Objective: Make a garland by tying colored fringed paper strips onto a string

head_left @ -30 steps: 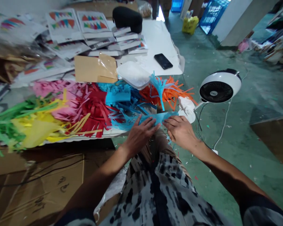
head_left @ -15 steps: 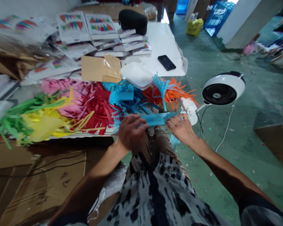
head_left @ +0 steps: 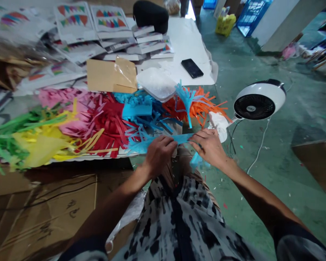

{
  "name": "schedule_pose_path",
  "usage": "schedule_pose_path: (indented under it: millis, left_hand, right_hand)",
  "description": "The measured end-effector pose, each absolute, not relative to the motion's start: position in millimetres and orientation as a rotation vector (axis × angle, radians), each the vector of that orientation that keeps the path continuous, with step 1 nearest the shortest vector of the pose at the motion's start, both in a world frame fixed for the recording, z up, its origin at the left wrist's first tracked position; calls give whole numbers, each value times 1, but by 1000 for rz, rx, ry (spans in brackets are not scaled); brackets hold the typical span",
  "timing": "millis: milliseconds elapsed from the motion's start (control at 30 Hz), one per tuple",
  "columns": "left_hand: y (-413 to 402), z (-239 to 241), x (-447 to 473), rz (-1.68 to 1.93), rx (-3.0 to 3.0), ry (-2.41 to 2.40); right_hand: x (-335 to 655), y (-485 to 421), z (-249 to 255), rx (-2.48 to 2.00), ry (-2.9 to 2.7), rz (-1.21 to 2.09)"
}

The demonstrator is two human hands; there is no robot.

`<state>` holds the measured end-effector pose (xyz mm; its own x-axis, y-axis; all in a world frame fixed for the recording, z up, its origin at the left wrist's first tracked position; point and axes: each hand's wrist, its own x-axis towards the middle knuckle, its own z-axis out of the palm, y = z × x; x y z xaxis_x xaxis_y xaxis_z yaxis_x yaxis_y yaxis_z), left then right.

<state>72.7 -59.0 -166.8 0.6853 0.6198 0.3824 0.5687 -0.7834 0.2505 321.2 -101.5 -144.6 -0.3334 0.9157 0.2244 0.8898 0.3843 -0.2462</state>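
Since the earlier frame, the left hand (head_left: 161, 151) has been shifted closer to the right hand (head_left: 207, 145), and the span of blue strip (head_left: 183, 138) exposed between them has been shortened. Head view: the hands are held apart, with the fingers of each clamped on the blue strip. The strip is held at the near edge of the table (head_left: 178, 34); its fringe is spread leftward, beside the red fringe (head_left: 112, 125). Blue paper (head_left: 196, 160) is seen hanging below the right hand. Beyond the hands, the work area is bounded by the orange fringe (head_left: 202, 105). Right of the right hand, a white object (head_left: 219, 125) is closely placed; farther out, the fan (head_left: 260, 100) is positioned over green floor (head_left: 278, 156).
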Motion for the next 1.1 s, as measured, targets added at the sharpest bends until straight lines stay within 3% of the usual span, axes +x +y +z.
schedule_pose_path:
  millis: [167,367,867,1100]
  left_hand:
    - [-51,-165,53,785,2561,1174]
    - [-48,-163,58,712,2491,1389]
    - [-45,-164,65,596,2600,1452]
    - [-49,-159,72,718,2755,1118]
  right_hand:
    - [335,-93,-144,-1685,-2168,321]
    - [328,-84,-141,-1854,-2124,347]
    - [317,-80,-149,-1972,-2254,-68]
    - [301,-96,-146,-1668,-2358,-277]
